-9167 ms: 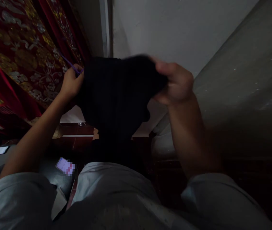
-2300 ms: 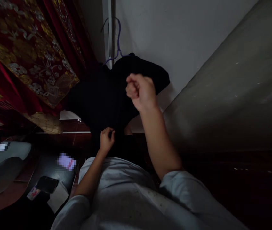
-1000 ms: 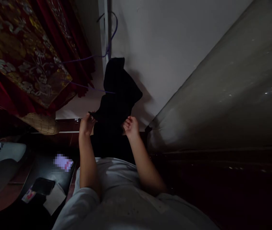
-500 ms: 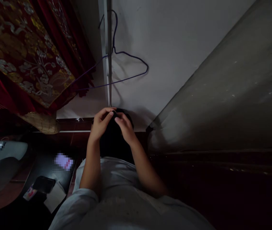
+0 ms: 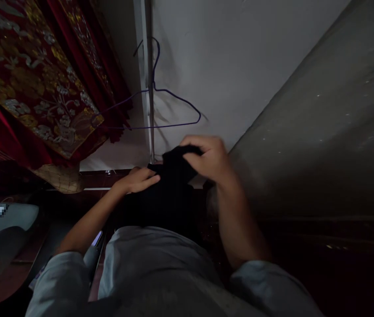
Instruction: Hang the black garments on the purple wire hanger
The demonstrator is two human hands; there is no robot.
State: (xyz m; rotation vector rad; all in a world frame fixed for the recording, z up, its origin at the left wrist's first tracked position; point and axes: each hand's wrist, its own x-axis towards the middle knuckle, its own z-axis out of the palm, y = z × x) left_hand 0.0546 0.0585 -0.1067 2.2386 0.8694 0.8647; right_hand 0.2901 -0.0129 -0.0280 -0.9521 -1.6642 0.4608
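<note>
While my left hand (image 5: 141,179) pinches the black cloth (image 5: 175,166) near the centre of the frame, my right hand (image 5: 209,157) grips its upper right part, below the purple hanger (image 5: 174,126).

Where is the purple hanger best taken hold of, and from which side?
Probably at the neck of the purple hanger, just below its hook, coming from the picture's right. The neck is narrow and stands nearly upright, with pale wall to its right, while the hanger's left end overlaps the red embroidered cloth and could catch.
</note>
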